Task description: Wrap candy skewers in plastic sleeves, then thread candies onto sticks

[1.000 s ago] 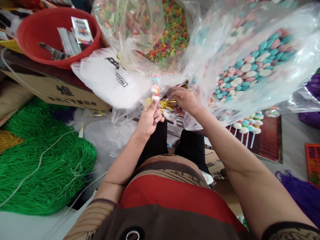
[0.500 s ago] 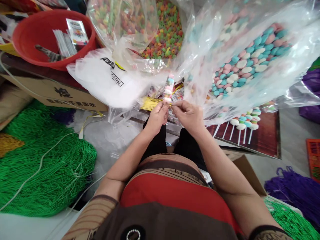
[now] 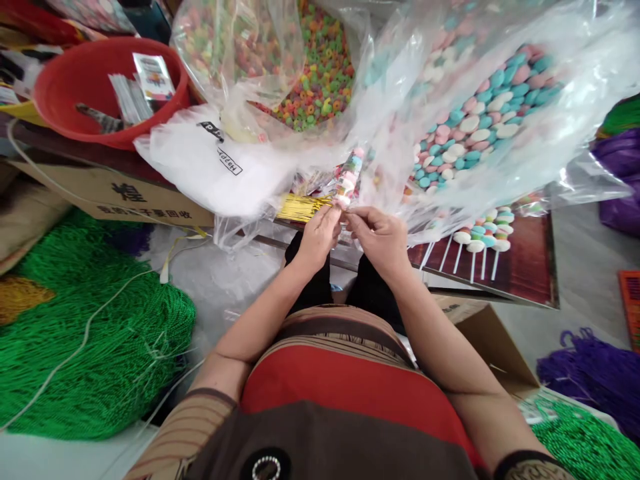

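Pink, blue and white in layers: pinching a candy stack [image 3: 347,183] by its lower end, out in front of the knees, its top leaning away and a little to the right. Holding that end between narrowed thumb and fingers of the left hand [image 3: 320,237]. Meeting it there with the right hand [image 3: 381,241], thumb and forefinger forming a narrow pinch just beside the left fingertips. Being unable to tell, at this size, of anything thin lying between those right fingertips.

Counting as done, by judgement, the stacking of the candies and seemingly their covering in clear film. Counting the lower end as unfinished, judging by both hands meeting there.

Seeing plenty left around the work, too. Lying just left of the stack's base: a bundle of yellow ties [image 3: 303,207]. Lying apart on the dark red tabletop [image 3: 535,257], at the right: several candy skewers [image 3: 483,230], white sticks pointing towards the body; being unable to tell of any film on them. Showing no sign of running out: pastel candies [image 3: 465,137] and ring candies [image 3: 325,80], both in big clear bags.
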Action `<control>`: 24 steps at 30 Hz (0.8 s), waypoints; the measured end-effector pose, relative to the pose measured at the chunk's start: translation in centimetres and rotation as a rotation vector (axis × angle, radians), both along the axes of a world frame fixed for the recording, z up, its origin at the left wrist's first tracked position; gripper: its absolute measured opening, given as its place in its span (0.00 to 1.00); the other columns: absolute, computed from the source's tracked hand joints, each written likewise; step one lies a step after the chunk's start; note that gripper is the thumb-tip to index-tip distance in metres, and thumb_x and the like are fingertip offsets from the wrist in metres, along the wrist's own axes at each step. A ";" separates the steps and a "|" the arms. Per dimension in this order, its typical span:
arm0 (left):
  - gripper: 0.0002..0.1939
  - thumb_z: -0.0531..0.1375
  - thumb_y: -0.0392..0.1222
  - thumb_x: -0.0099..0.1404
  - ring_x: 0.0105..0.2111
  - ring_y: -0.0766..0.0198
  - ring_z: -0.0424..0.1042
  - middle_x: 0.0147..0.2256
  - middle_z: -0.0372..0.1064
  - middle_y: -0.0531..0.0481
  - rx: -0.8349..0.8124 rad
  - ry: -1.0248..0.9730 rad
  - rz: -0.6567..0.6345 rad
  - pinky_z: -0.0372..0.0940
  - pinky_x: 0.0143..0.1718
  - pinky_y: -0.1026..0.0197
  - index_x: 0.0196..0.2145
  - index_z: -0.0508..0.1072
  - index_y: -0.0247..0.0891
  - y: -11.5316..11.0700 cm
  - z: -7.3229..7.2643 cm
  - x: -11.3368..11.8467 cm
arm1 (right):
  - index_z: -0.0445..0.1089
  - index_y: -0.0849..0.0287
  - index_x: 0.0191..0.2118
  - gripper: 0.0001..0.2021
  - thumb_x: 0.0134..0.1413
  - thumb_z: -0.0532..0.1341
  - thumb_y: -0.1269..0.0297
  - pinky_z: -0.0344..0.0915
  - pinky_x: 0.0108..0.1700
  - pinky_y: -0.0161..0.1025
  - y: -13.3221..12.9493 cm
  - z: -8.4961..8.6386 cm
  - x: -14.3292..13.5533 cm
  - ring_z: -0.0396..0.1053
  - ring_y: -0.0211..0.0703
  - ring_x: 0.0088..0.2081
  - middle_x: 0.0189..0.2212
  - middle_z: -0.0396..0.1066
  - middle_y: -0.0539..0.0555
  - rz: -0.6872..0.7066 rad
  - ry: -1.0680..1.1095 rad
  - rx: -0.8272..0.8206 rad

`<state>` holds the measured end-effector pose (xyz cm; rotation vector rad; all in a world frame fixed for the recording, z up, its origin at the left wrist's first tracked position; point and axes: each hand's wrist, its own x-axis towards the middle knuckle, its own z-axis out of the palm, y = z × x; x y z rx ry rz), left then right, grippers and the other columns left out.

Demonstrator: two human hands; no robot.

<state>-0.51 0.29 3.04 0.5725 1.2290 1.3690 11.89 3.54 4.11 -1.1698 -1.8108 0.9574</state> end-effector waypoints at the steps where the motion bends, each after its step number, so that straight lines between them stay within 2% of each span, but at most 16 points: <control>1: 0.19 0.61 0.50 0.71 0.16 0.76 0.44 0.19 0.45 0.63 -0.011 -0.102 -0.011 0.44 0.18 0.70 0.27 0.62 0.39 -0.1 0.3 0.1 | 0.79 0.57 0.35 0.09 0.60 0.65 0.58 0.68 0.36 0.38 0.0 0.1 0.0 0.73 0.39 0.30 0.29 0.78 0.51 -0.009 0.072 -0.082; 5: 0.19 0.57 0.45 0.72 0.12 0.77 0.39 0.15 0.39 0.65 -0.023 -0.324 -0.121 0.41 0.15 0.71 0.24 0.63 0.38 -0.5 1.3 -0.1 | 0.75 0.57 0.26 0.14 0.51 0.72 0.52 0.64 0.30 0.36 0.3 0.1 0.2 0.63 0.34 0.24 0.23 0.72 0.47 -0.019 0.324 -0.361; 9: 0.21 0.51 0.42 0.73 0.11 0.75 0.38 0.13 0.39 0.63 -0.050 -0.410 -0.363 0.43 0.13 0.71 0.22 0.67 0.36 -0.9 1.5 -1.2 | 0.72 0.56 0.22 0.20 0.39 0.79 0.48 0.64 0.31 0.35 0.7 0.1 0.8 0.62 0.33 0.24 0.20 0.69 0.46 0.073 0.439 -0.529; 11: 0.23 0.51 0.42 0.74 0.10 0.75 0.38 0.13 0.39 0.63 -0.093 -0.438 -0.472 0.43 0.13 0.71 0.21 0.68 0.35 -1.2 1.6 -1.7 | 0.75 0.56 0.24 0.20 0.35 0.81 0.48 0.68 0.35 0.36 0.8 0.2 1.3 0.67 0.35 0.27 0.23 0.72 0.47 0.143 0.461 -0.582; 15: 0.26 0.47 0.40 0.75 0.09 0.74 0.38 0.11 0.37 0.62 -0.161 -0.492 -0.600 0.45 0.12 0.71 0.18 0.67 0.35 -1.6 2.0 -1.9 | 0.81 0.52 0.36 0.21 0.34 0.82 0.51 0.73 0.44 0.40 0.7 0.4 2.1 0.75 0.42 0.38 0.34 0.79 0.49 0.289 0.514 -0.649; 17: 0.27 0.46 0.40 0.75 0.09 0.74 0.38 0.11 0.38 0.62 -0.173 -0.511 -0.619 0.45 0.11 0.70 0.18 0.65 0.36 -1.7 2.1 -1.7 | 0.82 0.52 0.36 0.20 0.35 0.81 0.51 0.73 0.48 0.42 0.7 0.3 2.3 0.76 0.45 0.42 0.38 0.80 0.51 0.334 0.519 -0.651; 19: 0.28 0.46 0.41 0.76 0.09 0.74 0.38 0.11 0.38 0.62 -0.174 -0.519 -0.601 0.45 0.11 0.70 0.18 0.64 0.37 -1.7 2.2 -1.5 | 0.82 0.53 0.32 0.18 0.35 0.81 0.50 0.73 0.49 0.43 0.8 0.0 2.3 0.77 0.45 0.42 0.36 0.81 0.51 0.319 0.520 -0.637; 22: 0.26 0.47 0.44 0.78 0.09 0.74 0.38 0.12 0.38 0.63 -0.142 -0.492 -0.508 0.44 0.12 0.70 0.20 0.64 0.37 -1.5 2.2 -0.8 | 0.79 0.53 0.27 0.18 0.33 0.81 0.51 0.73 0.43 0.42 0.9 -0.9 1.8 0.75 0.42 0.33 0.28 0.78 0.49 0.194 0.567 -0.614; 24: 0.26 0.50 0.50 0.78 0.09 0.75 0.38 0.12 0.39 0.64 -0.103 -0.431 -0.407 0.44 0.12 0.70 0.22 0.62 0.38 -1.4 2.1 0.0 | 0.76 0.54 0.25 0.18 0.35 0.81 0.51 0.72 0.40 0.41 0.9 -1.4 1.1 0.72 0.38 0.29 0.24 0.75 0.47 0.107 0.616 -0.583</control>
